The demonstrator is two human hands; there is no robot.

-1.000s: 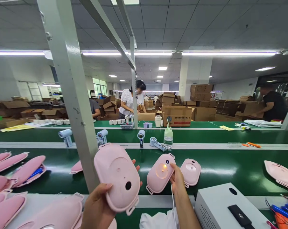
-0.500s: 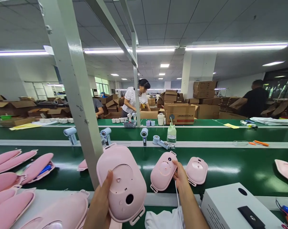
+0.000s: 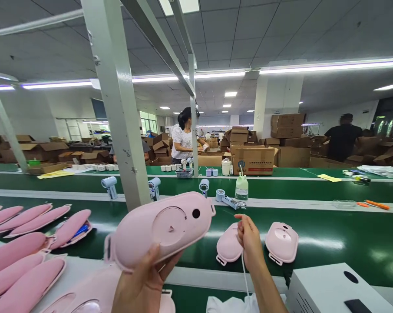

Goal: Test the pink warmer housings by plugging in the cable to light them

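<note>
My left hand (image 3: 142, 278) grips a pink plastic shell (image 3: 134, 237) from below, thumb on its outer face. The shell is tilted lengthwise, showing a round recess and a dark round hole. My right hand (image 3: 251, 243) has its fingers closed around a thin white cord (image 3: 245, 274) that hangs down to a white cloth (image 3: 227, 305). Behind that hand, partly covered by it, a smaller-looking pink shell (image 3: 228, 245) rests on the green conveyor belt (image 3: 329, 256). Another pink shell (image 3: 282, 241) lies to its right.
Several pink shells (image 3: 17, 252) crowd the left side. A white box (image 3: 333, 287) stands at the lower right. A metal post (image 3: 118, 108) rises left of centre. Blue handheld fans (image 3: 109, 188) and a green-topped bottle (image 3: 242, 189) line the far ledge. A person (image 3: 182, 139) works beyond.
My left hand has turned the held shell from upright to lengthwise. My right hand has come away from the smaller-looking shell, now left on the belt. The view has shifted left.
</note>
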